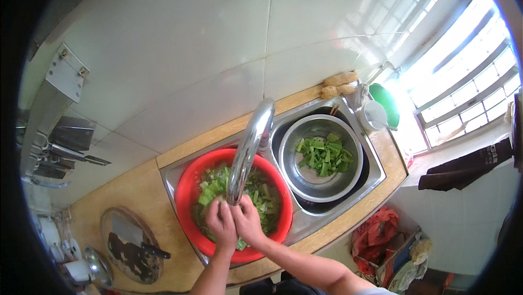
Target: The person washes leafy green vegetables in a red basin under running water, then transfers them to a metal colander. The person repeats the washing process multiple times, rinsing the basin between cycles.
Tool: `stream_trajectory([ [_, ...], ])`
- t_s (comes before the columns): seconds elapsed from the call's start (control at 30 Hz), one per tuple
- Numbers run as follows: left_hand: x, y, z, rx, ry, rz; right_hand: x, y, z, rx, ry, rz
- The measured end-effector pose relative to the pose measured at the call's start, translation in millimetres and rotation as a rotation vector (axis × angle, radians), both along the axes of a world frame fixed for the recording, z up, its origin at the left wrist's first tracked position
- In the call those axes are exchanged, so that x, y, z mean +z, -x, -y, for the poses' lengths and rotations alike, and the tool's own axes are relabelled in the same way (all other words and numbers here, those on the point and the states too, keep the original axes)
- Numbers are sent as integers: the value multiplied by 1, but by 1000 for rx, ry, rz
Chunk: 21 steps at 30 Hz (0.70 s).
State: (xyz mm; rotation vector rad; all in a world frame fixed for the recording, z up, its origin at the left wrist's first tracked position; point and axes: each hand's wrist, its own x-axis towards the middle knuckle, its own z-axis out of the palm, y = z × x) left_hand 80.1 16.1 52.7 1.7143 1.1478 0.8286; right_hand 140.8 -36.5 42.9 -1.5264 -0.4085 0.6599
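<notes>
A red plastic basin point(285, 209) sits in the left bowl of the steel sink, holding water and chopped leafy greens point(265, 201). Over it, below the spout of the chrome faucet point(245, 147), my left hand point(221, 223) and my right hand point(248, 220) are close together with fingers curled. Some green leaf shows by the fingertips; the spout partly covers them, and what each hand holds cannot be told. To the right, a stainless steel bowl point(290, 172) with more cut greens point(325, 156) rests in the other sink bowl.
At left on the counter lies a round chopping board point(153, 229) with a cleaver point(130, 231) on it. Loofah-like scrubbers point(339, 84), a white cup point(374, 115) and a green bowl point(384, 102) stand behind the sink. Utensils hang on the left wall.
</notes>
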Motion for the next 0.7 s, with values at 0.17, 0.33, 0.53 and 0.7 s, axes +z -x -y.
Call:
stream_trajectory([
  [0.17,17,-51,26,-14,15,93,23,-47,25,-62,126,-136],
  [0.33,59,-149,74,-263,-15,293,62,-136,91,-255,33,226],
  [0.53,32,-208,69,-474,-320,-68,-13,-263,136,-174,620,975],
  [0.7,-19,-46,32,-549,-295,-125,-22,-226,158,-101,535,848],
])
